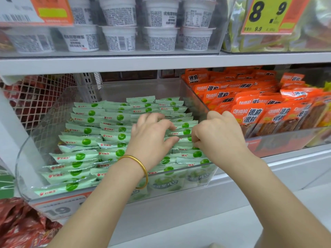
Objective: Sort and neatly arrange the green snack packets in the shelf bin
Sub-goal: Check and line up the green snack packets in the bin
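- Location: the green snack packets [86,141] lie inside a clear plastic shelf bin [194,97] on the middle shelf. Orange snack packs [250,113] fill the neighbouring bin to the right; white cups [161,38] stand on the shelf above.
- Completed portion: the left column and the centre column of packets are laid flat, overlapping in even rows from the back of the bin to its front wall, logos facing up. These two columns appear finished.
- Portion in hand: both hands work on the right column, where the packets sit less evenly and some are tilted.
- Left hand [152,138]: reaches into the bin over its front wall, a gold bangle [138,164] on the wrist. The fingers [170,125] are curled and spread over the packets, thumb and forefinger closing on the edge of one packet in the right column.
- Right hand [218,135]: rests near the bin's right wall. Its fingers are bent down into the packets; a firm hold on any packet cannot be confirmed, as the fingertips are hidden.
- Remaining work, as judged: square up the right column to match the other two, and level the front row, where packets stand behind the front wall.
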